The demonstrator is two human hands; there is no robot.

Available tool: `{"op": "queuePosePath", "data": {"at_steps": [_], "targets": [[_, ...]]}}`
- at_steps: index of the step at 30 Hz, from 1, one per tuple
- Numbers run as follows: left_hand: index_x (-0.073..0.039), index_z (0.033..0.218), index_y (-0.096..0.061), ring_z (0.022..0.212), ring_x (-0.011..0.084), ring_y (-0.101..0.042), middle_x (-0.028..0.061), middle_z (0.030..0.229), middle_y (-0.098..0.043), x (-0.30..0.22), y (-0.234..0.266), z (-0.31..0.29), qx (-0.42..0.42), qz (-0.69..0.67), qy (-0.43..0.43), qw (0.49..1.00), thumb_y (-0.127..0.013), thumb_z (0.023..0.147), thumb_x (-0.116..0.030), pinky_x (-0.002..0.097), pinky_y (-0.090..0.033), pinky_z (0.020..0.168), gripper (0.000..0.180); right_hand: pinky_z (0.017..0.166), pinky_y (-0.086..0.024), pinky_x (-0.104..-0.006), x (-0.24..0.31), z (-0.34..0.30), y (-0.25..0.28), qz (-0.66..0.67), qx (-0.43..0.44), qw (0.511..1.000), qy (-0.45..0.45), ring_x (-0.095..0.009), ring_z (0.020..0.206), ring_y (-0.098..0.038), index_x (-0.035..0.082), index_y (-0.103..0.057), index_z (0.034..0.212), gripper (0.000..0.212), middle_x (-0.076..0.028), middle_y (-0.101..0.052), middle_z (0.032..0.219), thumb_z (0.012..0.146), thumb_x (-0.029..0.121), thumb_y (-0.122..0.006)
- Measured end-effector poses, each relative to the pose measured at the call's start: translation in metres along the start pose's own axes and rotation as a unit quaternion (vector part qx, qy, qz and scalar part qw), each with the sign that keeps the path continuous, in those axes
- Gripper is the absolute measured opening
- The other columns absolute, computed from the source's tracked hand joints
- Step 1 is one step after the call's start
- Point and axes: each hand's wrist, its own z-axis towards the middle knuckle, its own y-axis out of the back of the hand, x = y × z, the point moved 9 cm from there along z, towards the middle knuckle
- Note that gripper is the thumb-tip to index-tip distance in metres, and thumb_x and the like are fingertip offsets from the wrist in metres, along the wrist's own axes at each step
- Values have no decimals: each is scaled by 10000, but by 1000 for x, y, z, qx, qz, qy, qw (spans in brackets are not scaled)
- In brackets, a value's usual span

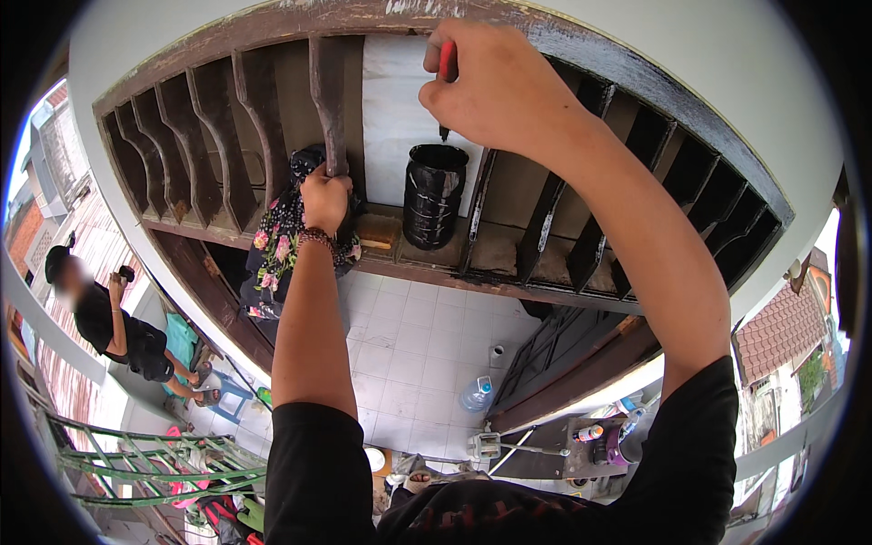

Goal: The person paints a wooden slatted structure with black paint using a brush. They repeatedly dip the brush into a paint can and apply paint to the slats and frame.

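Note:
My right hand [495, 86] is closed round a paintbrush with a red handle [448, 62]. Its dark tip hangs just above the mouth of a black-coated jar [436, 195], which stands upright on the sill of a slatted wooden transom. My left hand [325, 198] is closed at the lower end of a brown wooden slat [327, 100]. Against that hand and below it hangs a black cloth with pink flowers [272, 245]. Behind the jar, a white sheet [386, 118] covers part of the opening.
Slats on the right [545, 213] are black; those on the left [213, 136] are brown. Far below lies a tiled floor [400, 363] with a clear plastic bottle [477, 393]. A person in black [109, 313] stands at left, beyond a green metal frame [154, 463].

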Motion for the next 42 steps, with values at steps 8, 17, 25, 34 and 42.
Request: {"op": "queuePosePath", "data": {"at_steps": [8, 17, 25, 34, 42], "targets": [[45, 888, -696, 640, 180, -631, 108, 698, -680, -5, 6, 0, -4, -6, 3, 1000, -603, 714, -70, 310, -484, 627, 229, 760, -566, -397, -18, 39, -65, -73, 149, 979, -116, -343, 813, -705, -23, -689, 862, 221, -198, -713, 811, 704, 105, -605], [45, 931, -703, 678, 183, -651, 111, 717, -694, 5, 4, 6, 0, -9, 20, 1000, -613, 721, -72, 314, -499, 667, 257, 847, -575, -366, -72, 33, -130, -34, 242, 935, -257, -301, 1010, -716, -20, -744, 974, 318, -209, -726, 1042, 712, 121, -632], [32, 969, -710, 688, 184, -655, 114, 728, -699, 3, 5, 4, 2, -9, 17, 1000, -617, 710, -88, 312, -499, 673, 300, 631, -587, -317, -97, 16, -172, -18, 325, 899, -294, -241, 669, -746, -21, -710, 758, 129, -181, -732, 782, 740, 72, -624], [29, 980, -712, 686, 180, -654, 110, 728, -699, 10, 4, 7, 5, -18, 14, 1000, -616, 727, -83, 309, -497, 673, 294, 777, -596, -363, -97, 14, -147, -34, 278, 912, -300, -287, 913, -741, -28, -740, 916, 228, -221, -734, 962, 738, 70, -635], [41, 1005, -708, 692, 170, -647, 102, 739, -699, 5, 6, 3, 3, -25, 21, 999, -621, 728, -63, 300, -497, 674, 308, 855, -573, -381, -45, 25, -76, -39, 145, 962, -229, -320, 1015, -701, -43, -669, 1071, 351, -225, -688, 1124, 766, 131, -676]]}}
